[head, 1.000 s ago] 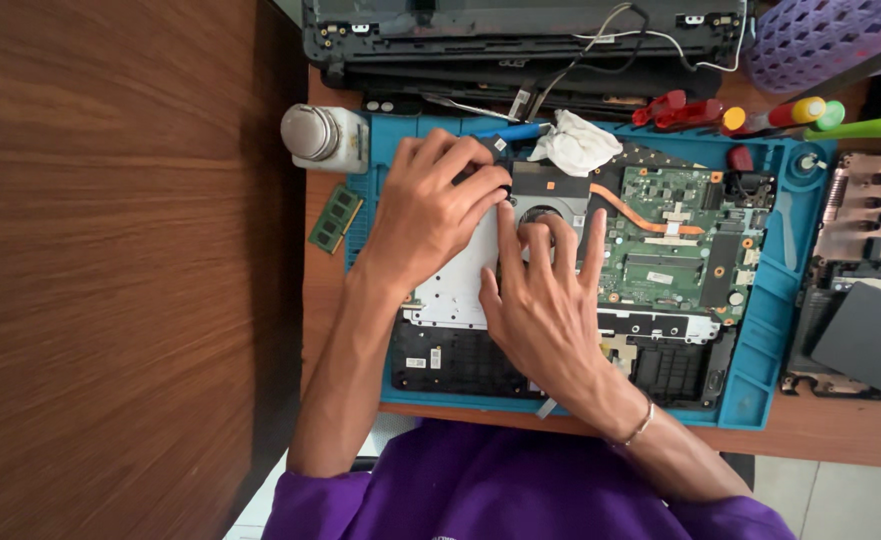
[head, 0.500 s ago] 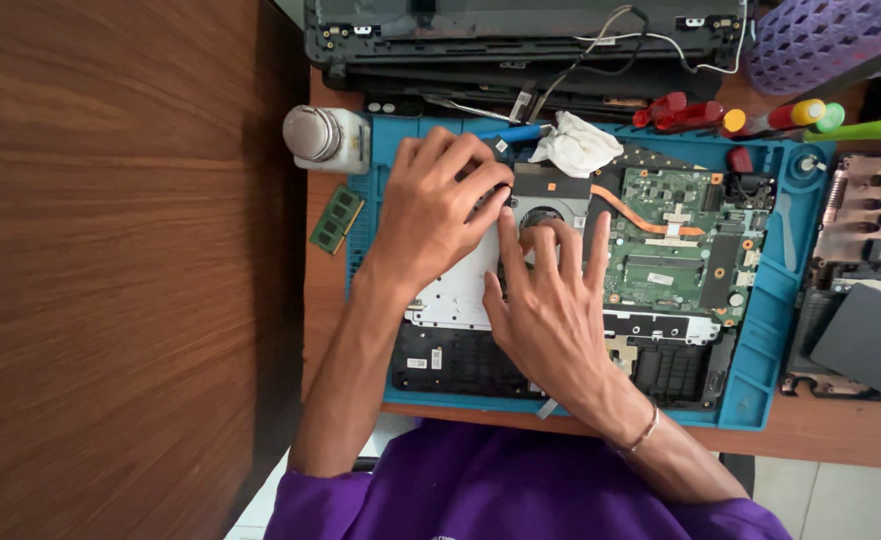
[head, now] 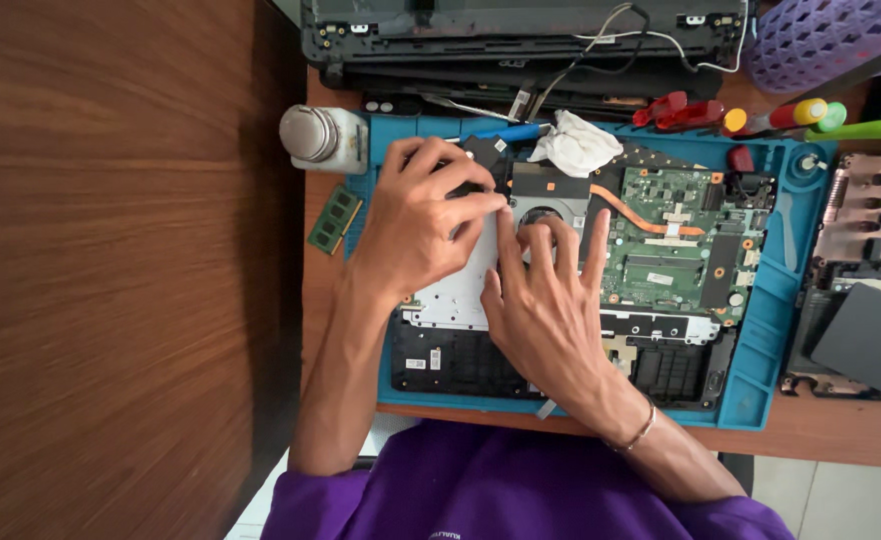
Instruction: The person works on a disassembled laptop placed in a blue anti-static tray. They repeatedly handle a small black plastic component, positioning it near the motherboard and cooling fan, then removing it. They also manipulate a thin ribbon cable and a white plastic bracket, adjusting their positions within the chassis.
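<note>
While both press the opened laptop (head: 560, 300) | left hand (head: 420, 225) curled by fan (head: 545, 210) | right hand (head: 545, 300) spread flat

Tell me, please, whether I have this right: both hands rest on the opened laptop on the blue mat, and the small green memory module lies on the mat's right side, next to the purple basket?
Not quite. In the head view the green memory module lies off the blue mat's left edge, below the white jar, far from the purple basket. The rest holds: the left hand and right hand rest on the opened laptop.
</note>
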